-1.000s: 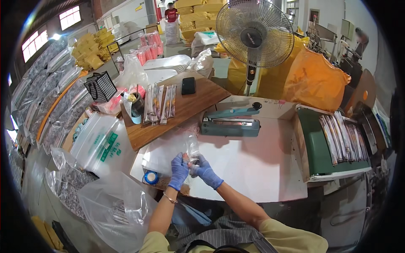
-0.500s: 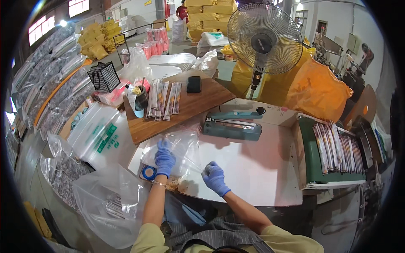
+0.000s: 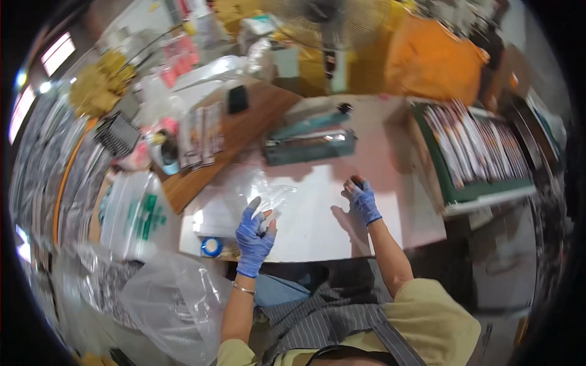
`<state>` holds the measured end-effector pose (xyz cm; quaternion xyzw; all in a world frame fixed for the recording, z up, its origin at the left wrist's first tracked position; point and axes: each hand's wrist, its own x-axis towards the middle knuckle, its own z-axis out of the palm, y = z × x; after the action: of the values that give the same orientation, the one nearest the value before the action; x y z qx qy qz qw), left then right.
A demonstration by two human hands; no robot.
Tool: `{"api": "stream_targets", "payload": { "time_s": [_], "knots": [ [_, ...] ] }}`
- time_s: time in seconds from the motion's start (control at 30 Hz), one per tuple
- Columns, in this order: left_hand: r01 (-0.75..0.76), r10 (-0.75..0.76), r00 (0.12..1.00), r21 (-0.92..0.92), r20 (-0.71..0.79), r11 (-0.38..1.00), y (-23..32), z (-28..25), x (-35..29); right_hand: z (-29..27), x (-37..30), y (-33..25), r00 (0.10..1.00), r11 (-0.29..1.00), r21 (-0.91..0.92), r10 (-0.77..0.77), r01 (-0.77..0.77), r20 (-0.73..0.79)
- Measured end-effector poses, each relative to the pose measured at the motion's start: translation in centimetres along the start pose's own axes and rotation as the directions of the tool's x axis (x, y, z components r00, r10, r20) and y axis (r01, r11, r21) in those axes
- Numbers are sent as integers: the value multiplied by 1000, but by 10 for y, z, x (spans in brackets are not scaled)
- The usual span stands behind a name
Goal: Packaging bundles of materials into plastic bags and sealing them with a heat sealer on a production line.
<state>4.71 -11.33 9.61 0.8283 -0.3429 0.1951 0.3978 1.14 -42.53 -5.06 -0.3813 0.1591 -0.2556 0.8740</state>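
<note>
A: What's nearest the fingers?

B: The left hand (image 3: 254, 235), in a blue glove, has its fingers curled around the lower end of a clear plastic bag (image 3: 268, 196); the bag rises just beyond the fingertips over the white table (image 3: 317, 226). A blue tape roll (image 3: 212, 246) lies just to the left of that hand, at the table's near edge.

A: And the other hand?

B: The right hand (image 3: 362, 198), also gloved, rests on the table well to the right of the bag, fingers bent loosely and holding nothing that I can see.

A: Farther out?

B: Beyond both hands' fingertips sits a teal heat sealer (image 3: 310, 143). Left of it, a wooden board (image 3: 244, 131) carries long narrow packets (image 3: 200, 141). To the far right of the right fingers, a green tray (image 3: 473, 158) holds more such packets.
</note>
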Motion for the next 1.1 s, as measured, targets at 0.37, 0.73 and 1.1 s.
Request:
{"api": "stream_targets", "payload": {
  "time_s": [0.37,0.73,1.1],
  "knots": [
    [265,-166,914,-233,370,936,54,233,9,-90,-185,-154,961,537,-819,-271,202,59],
    [217,-68,908,-325,414,921,122,346,56,-313,-75,-438,287,-133,-823,-957,-553,-38],
    [129,-45,924,-198,380,972,187,392,81,-413,61,-575,391,-176,-538,-864,-824,-316]
  ]
}}
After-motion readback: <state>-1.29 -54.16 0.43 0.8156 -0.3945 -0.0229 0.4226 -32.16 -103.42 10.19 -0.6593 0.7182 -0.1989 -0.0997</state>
